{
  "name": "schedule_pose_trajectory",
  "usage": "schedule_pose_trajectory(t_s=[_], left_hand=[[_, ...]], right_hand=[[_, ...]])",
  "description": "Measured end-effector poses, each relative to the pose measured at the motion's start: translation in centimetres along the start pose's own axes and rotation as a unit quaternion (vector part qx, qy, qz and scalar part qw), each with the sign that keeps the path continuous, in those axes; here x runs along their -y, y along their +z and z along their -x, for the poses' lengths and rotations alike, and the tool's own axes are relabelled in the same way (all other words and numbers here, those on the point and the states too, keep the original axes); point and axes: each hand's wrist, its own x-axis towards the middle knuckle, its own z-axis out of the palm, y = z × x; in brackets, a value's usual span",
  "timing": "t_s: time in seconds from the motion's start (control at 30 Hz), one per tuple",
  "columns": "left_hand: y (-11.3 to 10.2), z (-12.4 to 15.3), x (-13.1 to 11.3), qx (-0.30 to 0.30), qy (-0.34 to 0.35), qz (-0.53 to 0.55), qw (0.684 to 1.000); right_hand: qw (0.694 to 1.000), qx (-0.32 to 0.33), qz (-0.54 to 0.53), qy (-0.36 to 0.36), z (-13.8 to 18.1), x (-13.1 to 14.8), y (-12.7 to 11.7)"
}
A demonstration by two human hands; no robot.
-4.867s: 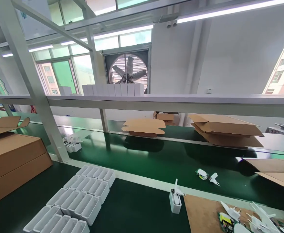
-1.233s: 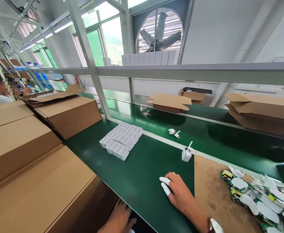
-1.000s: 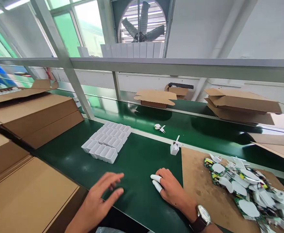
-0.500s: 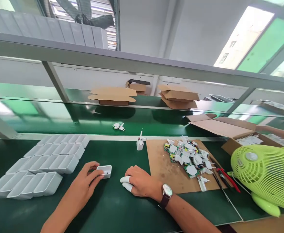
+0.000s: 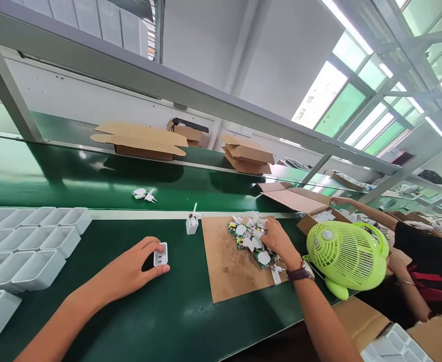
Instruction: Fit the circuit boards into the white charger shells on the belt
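Observation:
My left hand (image 5: 140, 261) grips a small white plastic charger case (image 5: 161, 255) between thumb and fingers, low over the green bench. The case's slotted face is turned up. My right hand (image 5: 279, 242) reaches into a pile of green circuit boards (image 5: 263, 258) with white discs and white plug parts. Its fingers are bent together in the pile; what they pinch is hidden. Brown cardboard (image 5: 224, 274) lies under the pile. Between my hands, near the ledge, another white case (image 5: 192, 226) stands upright with parts sticking out of its top.
Rows of white trays (image 5: 39, 269) fill the left side. A lime-green fan (image 5: 343, 256) stands beyond my right hand, near an open cardboard box (image 5: 315, 218). A loose board and plug (image 5: 141, 193) lie on the back ledge. A co-worker's arms (image 5: 371, 213) show at far right.
My right hand has moved right, from the bare bench into the board pile. My left hand has turned the white case so its slotted face shows. The view has swung right.

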Motion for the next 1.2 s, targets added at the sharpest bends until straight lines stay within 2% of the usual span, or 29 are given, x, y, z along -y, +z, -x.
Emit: schedule_pose_trajectory(t_s=[0.1,0.17,0.23,0.27,0.3,0.33,0.4,0.47,0.53,0.57,0.63,0.73,0.8,0.9,1.03,1.2], left_hand=[[0.6,-0.1,0.1,0.003,-0.007,0.004,1.0],[0.9,-0.2,0.3,0.0,-0.011,0.009,1.0],[1.0,-0.1,0.4,-0.008,-0.008,0.013,1.0],[1.0,-0.1,0.4,-0.012,-0.004,0.015,1.0],[1.0,0.0,0.3,-0.016,-0.001,0.017,1.0],[0.9,0.0,0.1,-0.019,0.001,0.021,1.0],[0.7,0.1,-0.2,-0.023,-0.005,0.027,0.999],[0.5,0.2,-0.4,-0.028,-0.021,0.032,0.999],[0.4,0.4,-0.3,-0.039,-0.035,0.042,0.998],[0.3,0.6,-0.2,-0.044,-0.041,0.049,0.997],[0.2,0.9,0.2,-0.05,-0.051,0.062,0.996],[0.0,1.3,0.7,-0.047,-0.065,0.073,0.994],[-0.1,1.5,0.9,-0.045,-0.07,0.075,0.994],[0.1,1.5,1.0,-0.043,-0.069,0.076,0.994],[0.4,1.5,1.0,-0.042,-0.069,0.075,0.994],[0.4,1.4,0.7,-0.033,-0.088,0.071,0.993]], right_hand=[[0.998,-0.046,-0.03,0.04,0.1,-0.8,-0.2],[0.988,-0.122,-0.074,0.058,0.2,-0.3,-1.0],[0.958,-0.209,-0.186,0.064,0.4,1.1,-2.0],[0.937,-0.221,-0.263,0.069,0.6,2.2,-2.4],[0.914,-0.201,-0.345,0.076,0.9,3.5,-2.6],[0.893,-0.141,-0.418,0.086,1.3,5.1,-2.6],[0.852,0.031,-0.513,0.105,2.0,8.6,-1.5],[0.81,0.179,-0.551,0.084,2.5,12.1,0.8],[0.79,0.276,-0.546,0.024,2.5,15.3,3.6],[0.79,0.306,-0.531,-0.012,2.4,16.5,4.9],[0.817,0.315,-0.476,-0.084,1.8,18.0,7.0],[0.889,0.236,-0.353,-0.171,0.9,18.3,8.3],[0.914,0.2,-0.282,-0.211,0.7,17.8,8.2],[0.917,0.19,-0.239,-0.256,1.5,17.4,8.1],[0.923,0.127,-0.213,-0.293,3.5,18.2,8.7],[0.914,0.074,-0.235,-0.323,4.6,18.0,9.9]])
